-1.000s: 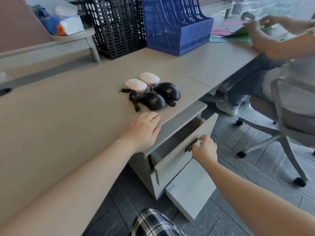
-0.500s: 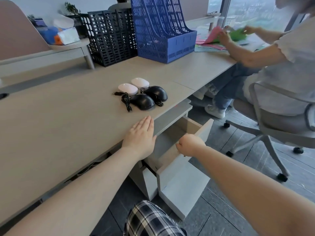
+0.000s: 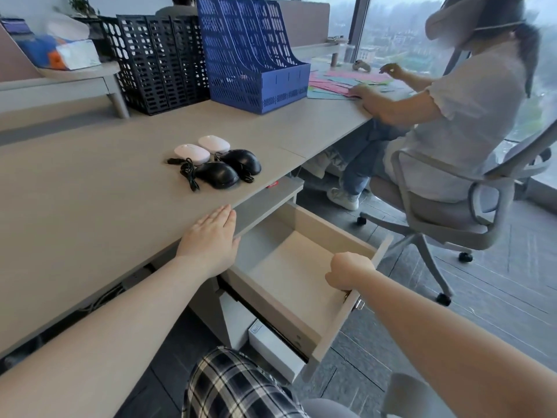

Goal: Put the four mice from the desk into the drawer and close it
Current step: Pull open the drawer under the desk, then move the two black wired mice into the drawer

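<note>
Item: counter (image 3: 90, 191), pale grey, long. Carries four mice in a tight cluster near its front edge, just above the drawer.
- White mouse, left (image 3: 192, 153); white mouse, right (image 3: 214, 143). Side by side, at the back of the cluster.
- Black mouse, near (image 3: 217, 174); black mouse, far (image 3: 242, 160). Corded, with the cables bunched beside them.
- All four untouched; none in the drawer.

Item: drawer (image 3: 301, 285), top one of the pedestal under the counter. Pulled well out, interior bare as far as it shows.

Item: left hand (image 3: 211, 236). Flat, palm down, fingers released, resting on the counter edge short of the mice. Holds nothing.

Item: right hand (image 3: 349, 271). Clenched over the top of the drawer front, by the handle.

Other stock: black file rack (image 3: 159, 58) and blue file rack (image 3: 250, 52) at the back; a second person seated to the right, sorting coloured paper.

Progress, as judged: opening done. Remaining: move four mice into the drawer, then shut it.
</note>
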A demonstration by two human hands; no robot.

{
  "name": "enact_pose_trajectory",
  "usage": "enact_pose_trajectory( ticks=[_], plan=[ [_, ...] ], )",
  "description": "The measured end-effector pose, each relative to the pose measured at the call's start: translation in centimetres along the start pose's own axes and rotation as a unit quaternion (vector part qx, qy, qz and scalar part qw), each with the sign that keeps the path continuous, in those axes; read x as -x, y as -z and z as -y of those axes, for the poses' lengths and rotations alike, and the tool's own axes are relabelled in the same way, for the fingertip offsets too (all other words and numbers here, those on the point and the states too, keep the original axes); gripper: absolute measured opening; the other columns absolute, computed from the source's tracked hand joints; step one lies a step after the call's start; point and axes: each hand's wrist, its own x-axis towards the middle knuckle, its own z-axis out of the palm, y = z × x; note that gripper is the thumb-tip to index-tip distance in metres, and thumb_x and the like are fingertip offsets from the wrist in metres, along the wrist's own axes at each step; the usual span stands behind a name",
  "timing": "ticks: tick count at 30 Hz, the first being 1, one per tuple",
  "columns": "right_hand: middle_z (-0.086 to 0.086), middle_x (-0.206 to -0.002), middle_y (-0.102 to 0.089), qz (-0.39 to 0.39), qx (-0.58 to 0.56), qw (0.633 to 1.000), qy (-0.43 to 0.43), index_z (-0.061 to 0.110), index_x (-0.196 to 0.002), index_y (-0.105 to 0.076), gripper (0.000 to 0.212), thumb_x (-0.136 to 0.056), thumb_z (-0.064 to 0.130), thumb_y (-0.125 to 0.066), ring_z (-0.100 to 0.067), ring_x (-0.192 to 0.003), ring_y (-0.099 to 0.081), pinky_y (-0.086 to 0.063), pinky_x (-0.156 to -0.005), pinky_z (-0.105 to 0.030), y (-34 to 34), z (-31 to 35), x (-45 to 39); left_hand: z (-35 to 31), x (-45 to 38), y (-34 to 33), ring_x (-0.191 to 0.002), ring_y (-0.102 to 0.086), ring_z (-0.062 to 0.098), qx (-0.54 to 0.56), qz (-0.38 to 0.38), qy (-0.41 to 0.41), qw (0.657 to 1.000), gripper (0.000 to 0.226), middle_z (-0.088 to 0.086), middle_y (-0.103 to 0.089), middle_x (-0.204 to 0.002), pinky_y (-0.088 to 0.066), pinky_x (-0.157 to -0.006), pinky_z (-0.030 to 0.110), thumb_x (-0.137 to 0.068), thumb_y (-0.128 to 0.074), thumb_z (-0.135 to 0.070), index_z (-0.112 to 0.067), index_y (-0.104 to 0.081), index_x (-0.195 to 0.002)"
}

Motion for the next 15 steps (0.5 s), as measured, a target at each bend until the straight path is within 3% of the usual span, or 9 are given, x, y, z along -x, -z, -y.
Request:
enact_pose_trajectory(
  ticks=[4,8,12,15],
  plan=[
    [-0.001,-0.058,-0.057,0.032,-0.016,0.999,-0.025,0.011,-0.057,-0.052,0.027,-0.083,0.014,-0.044,-0.017,-0.047,-0.053,-0.043,-0.048,-0.021,-0.3,-0.3,0.1,0.1,0.0,0.4,-0.147,-0.014,0.016,0.011,0.004,0.004,1.000,0.058,0.005,-0.015,-0.161,-0.017,-0.117,0.032,-0.102,-0.033,-0.035,-0.008,-0.016,-0.151],
    [-0.003,-0.068,-0.058,0.025,-0.027,0.999,-0.023,0.009,-0.064,-0.053,0.024,-0.085,0.018,-0.044,-0.024,-0.064,-0.058,-0.045,-0.056,-0.024,-0.1,-0.1,-0.3,0.0,-0.5,1.2,-0.138,-0.033,0.020,0.030,-0.014,0.013,0.999,0.053,0.004,-0.034,-0.153,-0.033,-0.107,0.038,-0.101,-0.036,-0.034,-0.011,-0.028,-0.148],
    [-0.004,-0.081,-0.056,-0.111,-0.070,0.991,0.031,0.010,-0.078,-0.060,0.031,-0.091,0.032,-0.041,-0.027,-0.076,-0.055,-0.044,-0.064,-0.028,2.0,2.2,-1.3,0.2,-1.8,1.8,-0.123,-0.047,0.028,0.087,-0.054,0.060,0.993,0.051,0.004,-0.043,-0.143,-0.042,-0.092,0.039,-0.098,-0.042,-0.037,-0.015,-0.034,-0.144],
    [-0.005,-0.079,-0.058,-0.211,-0.188,0.957,0.062,0.013,-0.070,-0.055,0.032,-0.091,0.033,-0.041,-0.029,-0.076,-0.056,-0.045,-0.063,-0.029,5.3,5.5,-2.2,1.0,-3.3,1.5,-0.124,-0.045,0.031,0.115,-0.095,0.098,0.984,0.060,0.007,-0.037,-0.145,-0.042,-0.093,0.041,-0.094,-0.050,-0.041,-0.014,-0.032,-0.144]
  ],
)
